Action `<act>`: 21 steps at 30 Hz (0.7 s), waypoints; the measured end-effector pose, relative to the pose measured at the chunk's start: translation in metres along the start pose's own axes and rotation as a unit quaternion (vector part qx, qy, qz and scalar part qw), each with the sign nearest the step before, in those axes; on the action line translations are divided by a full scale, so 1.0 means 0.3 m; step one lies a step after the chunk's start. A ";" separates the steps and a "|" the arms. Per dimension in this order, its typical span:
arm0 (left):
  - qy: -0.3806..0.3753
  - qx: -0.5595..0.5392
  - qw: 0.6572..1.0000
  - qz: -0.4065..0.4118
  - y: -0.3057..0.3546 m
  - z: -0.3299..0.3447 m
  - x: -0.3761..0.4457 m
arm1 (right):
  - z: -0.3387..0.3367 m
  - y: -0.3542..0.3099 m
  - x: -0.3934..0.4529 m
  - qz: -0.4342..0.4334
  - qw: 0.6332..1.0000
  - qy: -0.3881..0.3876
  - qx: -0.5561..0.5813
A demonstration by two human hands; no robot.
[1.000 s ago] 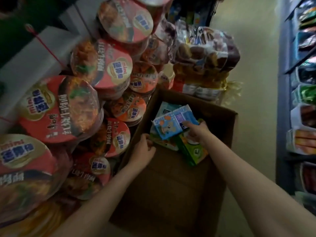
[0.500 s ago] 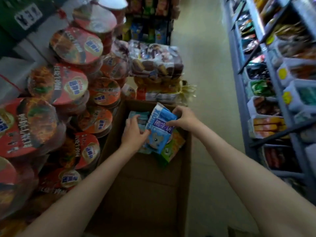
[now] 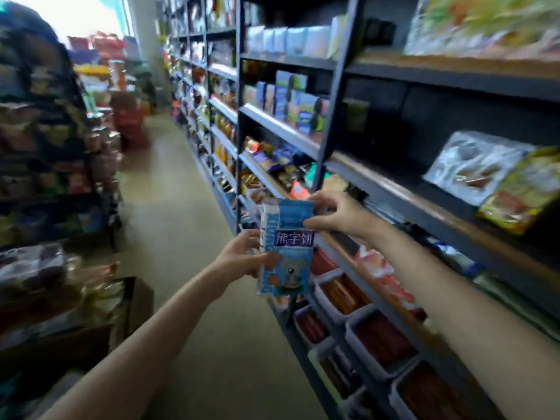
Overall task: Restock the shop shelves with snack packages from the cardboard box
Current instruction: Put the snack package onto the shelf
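A blue snack package (image 3: pixel 286 250) with a cartoon bear is held upright in the middle of the frame, in front of the dark shop shelves (image 3: pixel 394 183) on the right. Its lower left edge is gripped by the left hand (image 3: pixel 242 257), and its top is pinched by the right hand (image 3: pixel 339 215). The cardboard box (image 3: pixel 133 301) is seen blurred at the lower left, on the floor (image 3: pixel 181 207).
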State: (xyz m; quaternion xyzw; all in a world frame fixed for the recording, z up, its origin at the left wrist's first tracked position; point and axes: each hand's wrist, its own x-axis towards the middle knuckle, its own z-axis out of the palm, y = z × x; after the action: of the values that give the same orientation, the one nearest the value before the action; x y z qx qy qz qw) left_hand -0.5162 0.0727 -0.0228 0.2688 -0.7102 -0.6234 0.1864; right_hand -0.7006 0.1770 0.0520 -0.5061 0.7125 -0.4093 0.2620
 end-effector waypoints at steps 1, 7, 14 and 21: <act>-0.011 -0.017 1.000 0.015 0.058 0.092 0.038 | -0.113 0.027 -0.052 -0.004 0.998 0.057 0.035; -0.118 -0.114 0.986 0.043 0.290 0.573 0.225 | -0.569 0.118 -0.425 0.059 0.965 0.194 0.168; -0.187 -0.056 0.976 0.091 0.438 0.935 0.360 | -0.709 0.210 -0.650 0.155 0.941 0.250 0.166; -0.218 -0.099 0.965 0.108 0.541 0.978 0.599 | -0.812 0.241 -0.509 0.133 0.931 0.314 0.131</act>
State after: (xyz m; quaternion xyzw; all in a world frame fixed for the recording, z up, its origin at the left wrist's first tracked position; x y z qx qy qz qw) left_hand -0.8578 0.2054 0.0797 0.0283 -0.6932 -0.7102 0.1193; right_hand -0.8756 0.4083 0.1129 -0.2139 0.7593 -0.5983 0.1409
